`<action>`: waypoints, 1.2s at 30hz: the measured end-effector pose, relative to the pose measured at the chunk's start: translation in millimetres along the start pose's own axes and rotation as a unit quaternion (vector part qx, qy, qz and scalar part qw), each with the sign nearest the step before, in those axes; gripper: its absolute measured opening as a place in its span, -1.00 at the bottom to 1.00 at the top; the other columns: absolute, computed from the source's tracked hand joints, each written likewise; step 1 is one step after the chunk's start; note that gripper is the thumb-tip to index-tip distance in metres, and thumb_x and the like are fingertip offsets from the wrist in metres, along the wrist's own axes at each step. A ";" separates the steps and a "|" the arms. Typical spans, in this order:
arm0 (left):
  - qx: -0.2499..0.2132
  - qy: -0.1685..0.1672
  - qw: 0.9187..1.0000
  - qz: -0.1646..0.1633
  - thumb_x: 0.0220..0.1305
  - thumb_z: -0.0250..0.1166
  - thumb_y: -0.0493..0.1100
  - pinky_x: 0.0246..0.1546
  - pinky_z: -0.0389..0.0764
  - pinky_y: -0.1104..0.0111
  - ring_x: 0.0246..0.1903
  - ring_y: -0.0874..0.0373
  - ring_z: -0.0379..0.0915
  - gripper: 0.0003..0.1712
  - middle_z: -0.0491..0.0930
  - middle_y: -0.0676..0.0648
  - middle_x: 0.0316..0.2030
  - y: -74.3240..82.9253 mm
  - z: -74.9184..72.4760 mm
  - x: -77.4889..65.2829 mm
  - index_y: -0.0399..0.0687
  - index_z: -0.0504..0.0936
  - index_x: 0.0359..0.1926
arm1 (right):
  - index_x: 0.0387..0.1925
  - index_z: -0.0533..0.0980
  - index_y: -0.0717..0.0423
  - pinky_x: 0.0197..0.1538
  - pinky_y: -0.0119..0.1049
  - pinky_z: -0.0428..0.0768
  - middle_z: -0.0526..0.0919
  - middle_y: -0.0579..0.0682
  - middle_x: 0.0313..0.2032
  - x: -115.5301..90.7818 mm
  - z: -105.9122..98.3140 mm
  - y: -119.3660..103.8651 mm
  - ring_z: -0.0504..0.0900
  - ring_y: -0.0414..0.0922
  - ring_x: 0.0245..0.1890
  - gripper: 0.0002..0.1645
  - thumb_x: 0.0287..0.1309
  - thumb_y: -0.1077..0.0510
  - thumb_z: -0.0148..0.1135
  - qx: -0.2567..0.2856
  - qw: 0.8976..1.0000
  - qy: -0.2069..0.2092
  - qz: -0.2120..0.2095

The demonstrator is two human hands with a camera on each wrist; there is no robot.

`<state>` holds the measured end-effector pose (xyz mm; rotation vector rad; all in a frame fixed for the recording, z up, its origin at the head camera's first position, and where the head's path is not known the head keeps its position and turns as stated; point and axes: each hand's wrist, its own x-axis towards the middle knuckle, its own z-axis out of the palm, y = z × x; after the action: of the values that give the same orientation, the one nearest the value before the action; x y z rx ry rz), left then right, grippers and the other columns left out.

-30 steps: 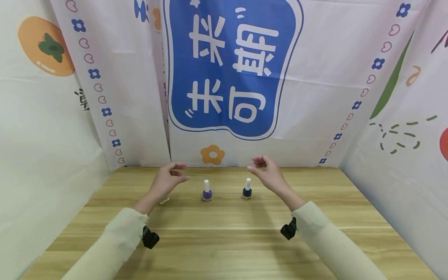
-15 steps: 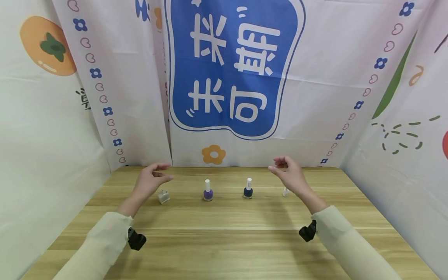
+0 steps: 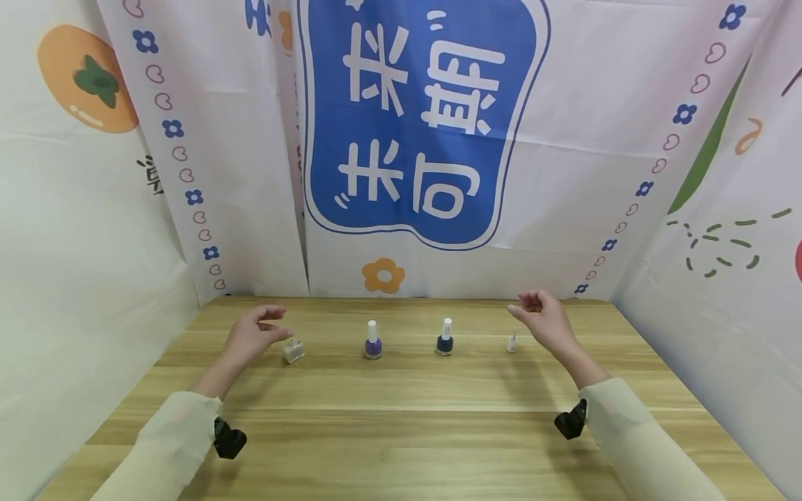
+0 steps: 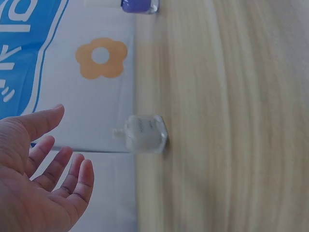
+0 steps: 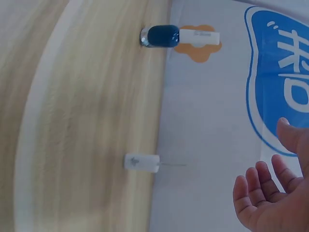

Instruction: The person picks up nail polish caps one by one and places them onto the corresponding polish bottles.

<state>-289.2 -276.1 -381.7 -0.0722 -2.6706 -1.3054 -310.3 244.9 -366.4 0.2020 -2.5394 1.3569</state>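
Note:
My left hand [image 3: 253, 336] is held in the air with loosely bent fingers and holds nothing. Close to its fingertips stands an uncapped nail polish bottle [image 4: 145, 134], pale whitish, its bare neck showing. My right hand [image 3: 546, 323], equally relaxed and without anything in it, hovers just right of a white nail polish cap [image 5: 141, 162]. That cap stands on the table with its thin brush pointing up. Between the hands are two capped nail polish bottles, a purple one [image 3: 373, 346] and a dark blue one [image 3: 445, 344], both upright with white caps.
The wooden table [image 3: 401, 445] runs back to a white printed cloth [image 3: 564, 209] with a blue panel. More cloth walls close off the left and right sides. A black wrist camera [image 3: 229, 440] sits on the left sleeve and another camera [image 3: 571, 420] on the right.
Both hands have moved apart, the left one leftward and the right one rightward, and lowered slightly in the last half second. The uncapped bottle and the white cap have come into full view.

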 end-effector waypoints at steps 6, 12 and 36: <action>0.008 -0.005 1.000 0.002 0.20 0.39 -0.21 -0.01 0.55 0.05 0.03 -0.24 0.43 -0.34 0.41 -0.39 0.16 -7.0 -0.7 -3.9 -0.34 0.37 0.26 | 0.13 0.35 0.37 0.07 -0.09 0.50 0.48 0.26 0.00 -0.8 -0.5 19.5 0.48 0.10 0.00 -0.37 0.26 -0.02 0.28 -0.013 1.000 -0.007 0.024; 0.012 -0.032 0.999 -0.005 0.18 0.41 -0.17 0.03 0.51 -0.01 0.06 -0.30 0.39 -0.28 0.38 -0.43 0.16 -12.7 0.6 -8.0 -0.37 0.33 0.27 | 0.19 0.31 0.41 0.10 -0.03 0.50 0.46 0.33 0.06 0.3 1.2 38.5 0.47 0.16 0.04 -0.26 0.20 -0.02 0.34 -0.020 0.998 -0.041 0.050; 0.026 -0.074 0.996 -0.036 0.12 0.44 -0.21 -0.14 0.59 0.02 0.05 -0.34 0.36 -0.26 0.39 -0.48 0.11 -29.9 12.1 -11.6 -0.46 0.32 0.23 | 0.08 0.38 0.48 0.03 0.01 0.50 0.50 0.30 -0.07 3.9 11.7 58.5 0.48 0.15 -0.05 -0.41 0.16 0.17 0.35 -0.063 0.985 -0.138 0.080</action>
<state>-282.8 -284.7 -414.3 -0.0700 -2.8542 -1.2989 -329.9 267.7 -418.0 0.1736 -2.9180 1.2950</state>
